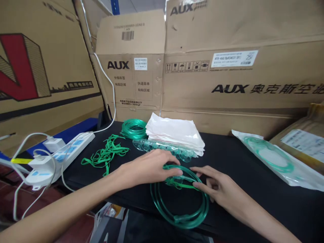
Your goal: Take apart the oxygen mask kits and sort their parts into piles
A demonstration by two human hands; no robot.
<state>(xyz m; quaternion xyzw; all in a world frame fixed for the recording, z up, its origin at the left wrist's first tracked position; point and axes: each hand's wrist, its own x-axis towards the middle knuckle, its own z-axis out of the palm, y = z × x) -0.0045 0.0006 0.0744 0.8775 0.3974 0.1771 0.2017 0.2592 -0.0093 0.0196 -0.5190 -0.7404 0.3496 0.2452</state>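
A coil of clear green tubing [187, 217] lies at the front of the black table, partly over its edge. My left hand [158, 167] grips the upper left of this coil between thumb and fingers. Inside the loop, a green elastic strap [186, 185] and a clear green plastic piece, partly covered by my fingers, can be seen. On the right side, my right hand [214, 184] pinches the coil near the strap's end with thumb and forefinger. Just beyond my hands, a row of nested clear green masks [162, 145] rests in front of stacked white pouches [174, 128].
Loose green straps [108, 152] and another green tubing coil [134, 129] lie at the left. A sealed pouch with tubing [273, 158] is at the right. A white power strip [73, 148] with cables stands left. Large cardboard boxes [192, 77] wall the back.
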